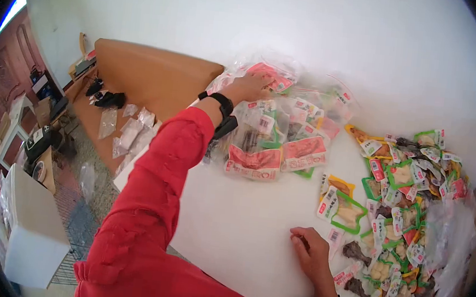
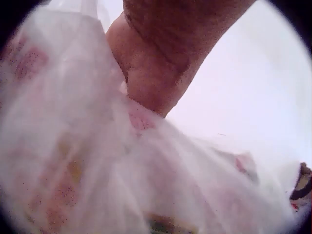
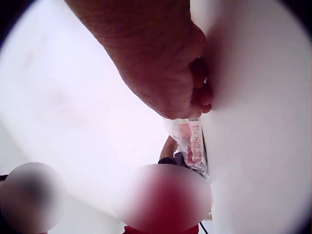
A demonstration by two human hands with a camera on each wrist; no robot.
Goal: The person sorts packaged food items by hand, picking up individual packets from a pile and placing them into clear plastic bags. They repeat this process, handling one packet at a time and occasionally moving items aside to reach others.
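My left hand (image 1: pixel 249 86) rests on a clear bag with a pink label (image 1: pixel 271 76) at the back of the heap of filled clear bags. In the left wrist view, cloudy plastic (image 2: pixel 97 146) hides the fingers of the left hand (image 2: pixel 156 73). Other filled bags lie in front of that wrist, two showing pink printed labels (image 1: pixel 254 160). My right hand (image 1: pixel 313 256) rests on the white table (image 1: pixel 231 222) with fingers loosely curled, holding nothing. Beside it are small vacuum packs of dark meat (image 1: pixel 357 253) and a green-edged pack (image 1: pixel 349 213).
A big pile of yellow- and green-edged food packs (image 1: pixel 404 204) covers the table's right side, with a crumpled clear bag (image 1: pixel 456 232) against it. At left stand a brown surface (image 1: pixel 153 71) with loose clear packets (image 1: pixel 133 133) and a white box (image 1: pixel 38 232).
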